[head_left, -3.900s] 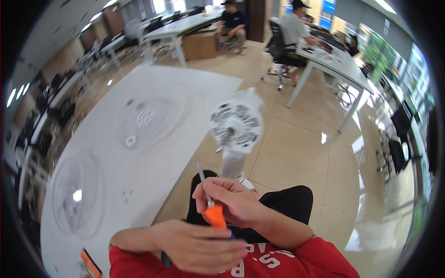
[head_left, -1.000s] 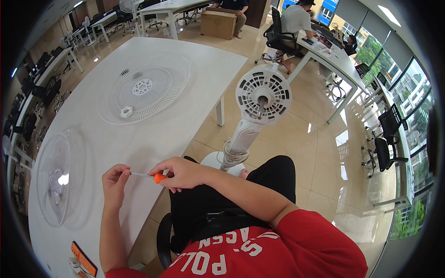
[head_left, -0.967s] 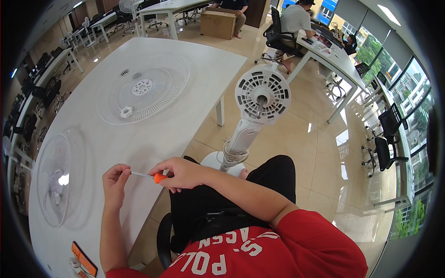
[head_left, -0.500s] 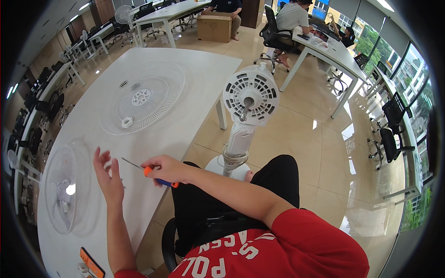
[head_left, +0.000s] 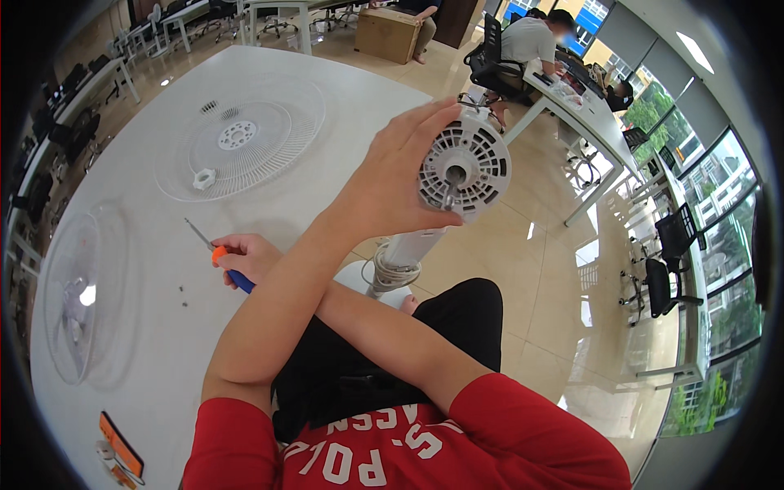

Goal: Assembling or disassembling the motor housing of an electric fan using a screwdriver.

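My left hand point(head_left: 408, 163) reaches up across my right arm and grips the left side of the white fan motor housing point(head_left: 478, 171), whose metal shaft points toward me. Below the housing are the white stand point(head_left: 404, 249) and a coiled cable point(head_left: 396, 269). My right hand point(head_left: 247, 260) holds an orange-and-blue screwdriver point(head_left: 238, 278) over the white table point(head_left: 163, 343), its blade pointing up and left. Two small dark bits point(head_left: 181, 290) lie near it. A round wire grille point(head_left: 278, 147) with a white nut point(head_left: 203, 178) lies farther back; a clear piece with blades point(head_left: 73, 294) is at left.
An orange-and-black phone point(head_left: 122, 441) lies at the near left of the table. Another table point(head_left: 572, 102) with seated people point(head_left: 518, 45) is at back right. A cardboard box point(head_left: 384, 33) is at the back, black chairs point(head_left: 674, 237) along the windows at right.
My left hand has left the screwdriver blade, risen to the right and closed on the motor housing. My right hand has moved leftward and up with the screwdriver, now under my left arm.
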`<state>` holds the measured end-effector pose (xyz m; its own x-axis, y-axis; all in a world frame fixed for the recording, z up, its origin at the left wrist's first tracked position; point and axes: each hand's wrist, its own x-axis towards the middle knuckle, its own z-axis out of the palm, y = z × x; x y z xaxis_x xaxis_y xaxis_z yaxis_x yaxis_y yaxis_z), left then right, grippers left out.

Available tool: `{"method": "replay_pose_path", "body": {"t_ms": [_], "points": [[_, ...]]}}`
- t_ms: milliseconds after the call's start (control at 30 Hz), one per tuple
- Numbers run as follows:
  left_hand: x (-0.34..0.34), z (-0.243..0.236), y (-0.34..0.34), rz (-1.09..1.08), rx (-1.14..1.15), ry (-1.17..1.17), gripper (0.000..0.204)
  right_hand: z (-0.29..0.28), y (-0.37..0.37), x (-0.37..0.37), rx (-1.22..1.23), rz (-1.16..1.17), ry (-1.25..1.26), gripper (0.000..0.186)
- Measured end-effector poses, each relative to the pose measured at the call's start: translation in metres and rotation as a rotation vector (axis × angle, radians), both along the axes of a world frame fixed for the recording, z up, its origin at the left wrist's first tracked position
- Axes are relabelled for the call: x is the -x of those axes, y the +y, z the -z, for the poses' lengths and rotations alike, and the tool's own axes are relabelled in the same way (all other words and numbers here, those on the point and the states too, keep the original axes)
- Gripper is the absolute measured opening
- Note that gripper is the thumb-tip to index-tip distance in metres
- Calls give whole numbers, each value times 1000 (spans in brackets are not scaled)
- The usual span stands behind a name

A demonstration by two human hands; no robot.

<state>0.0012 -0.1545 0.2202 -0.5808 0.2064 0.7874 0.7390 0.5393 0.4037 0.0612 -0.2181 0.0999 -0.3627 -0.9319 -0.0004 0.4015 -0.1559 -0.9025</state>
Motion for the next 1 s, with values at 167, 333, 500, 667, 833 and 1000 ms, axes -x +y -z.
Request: {"method": "replay_pose_path", "body": {"t_ms": [167, 333, 500, 667, 833, 1000], "points": [[5, 12, 5, 19, -101, -42, 122, 2, -2, 1, 2, -24, 5, 44], [13, 20, 11, 13, -129, 24, 121, 10, -5, 3, 21, -12, 1, 42], [18, 19, 1, 68, -120, 7, 122, 11, -4, 1, 11, -33, 24, 44], [25, 13, -6, 119, -54, -28, 128, 9, -2, 0, 3, -13, 21, 46], [26, 3, -25, 166, 131, 3, 135, 13, -6, 1, -55, -16, 23, 47], [29, -17, -32, 181, 260, 10, 131, 48, -12, 12, 190, -101, 167, 49]]}}
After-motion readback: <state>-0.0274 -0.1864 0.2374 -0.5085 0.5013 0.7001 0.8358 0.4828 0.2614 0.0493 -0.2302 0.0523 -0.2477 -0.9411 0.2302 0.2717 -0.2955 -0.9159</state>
